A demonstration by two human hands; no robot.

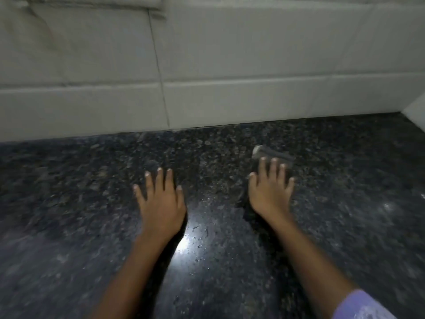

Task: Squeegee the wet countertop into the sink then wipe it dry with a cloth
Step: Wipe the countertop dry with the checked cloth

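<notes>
Right hand [270,192] fingers spread flat on dark cloth [271,155], left hand [161,199] open on granite countertop [69,203]

The countertop [69,203] is black, speckled grey and brown; the far wall tiles [253,54] white; the cloth [271,154] grey; the near-right sleeve [361,305] lilac.

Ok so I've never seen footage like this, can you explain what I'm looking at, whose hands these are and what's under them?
There is no machine here. One camera worn on a person's head looks forward and down, so you see their own two bare hands. Both rest on a dark speckled countertop that meets a white tiled wall. The left hand lies flat and empty, fingers spread. The right hand presses flat on a dark grey cloth, part of which shows beyond the fingers. Small water droplets glint between the hands. The picture is blurred, and no squeegee or sink is in view.
</notes>
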